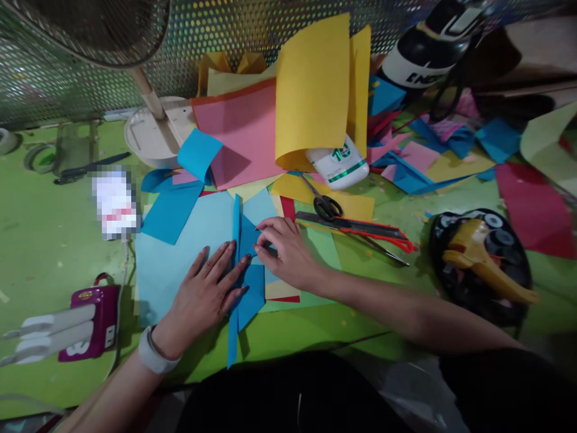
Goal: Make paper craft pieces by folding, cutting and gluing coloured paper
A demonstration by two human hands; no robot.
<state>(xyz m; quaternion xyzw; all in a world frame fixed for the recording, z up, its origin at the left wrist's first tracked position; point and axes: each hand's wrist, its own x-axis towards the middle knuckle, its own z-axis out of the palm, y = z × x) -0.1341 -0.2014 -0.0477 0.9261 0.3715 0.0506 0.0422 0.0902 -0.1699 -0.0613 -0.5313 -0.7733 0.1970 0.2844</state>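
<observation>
My left hand [205,294] lies flat with fingers stretched out, pressing on a folded blue paper [247,282] near the front of the green table [40,240]. My right hand [283,249] rests beside it, fingertips curled down and pressed on the fold of the same blue paper. The blue piece lies on a larger light blue sheet [180,258]. A band sits on my left wrist.
Black-handled scissors [324,204] and red-handled scissors [378,231] lie right of my hands. Pink [243,132] and yellow [311,90] sheets, a white bottle [340,165], a fan base [148,135], a purple device [97,322] at left, a black-and-yellow object [482,258] at right.
</observation>
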